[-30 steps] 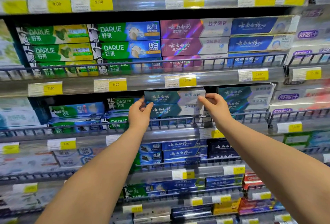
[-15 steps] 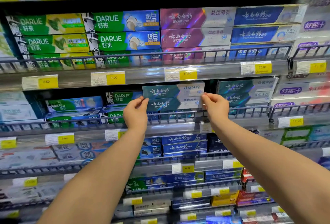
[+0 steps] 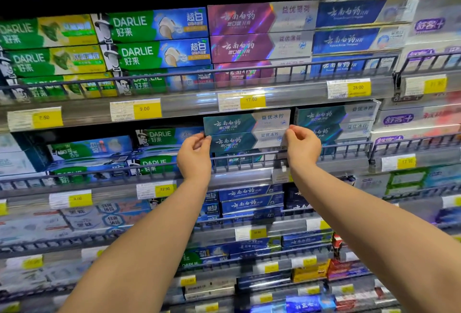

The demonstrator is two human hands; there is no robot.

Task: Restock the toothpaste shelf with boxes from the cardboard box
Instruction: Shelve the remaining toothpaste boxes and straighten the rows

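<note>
Since the earlier frames the top teal box (image 3: 245, 122) has slid further into the shelf. The left hand (image 3: 194, 156) and right hand (image 3: 302, 148) pinch the ends of the lower teal box (image 3: 245, 141), stacked above the wire rail (image 3: 344, 149) at the shelf's front edge. Uneven pushing could skew the stack or snag the shelf edge strip (image 3: 194, 105) overhead.

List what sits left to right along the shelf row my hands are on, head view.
Blue-green boxes → Darlie boxes → left hand → teal boxes held at both ends → right hand → second teal stack → white boxes.
</note>
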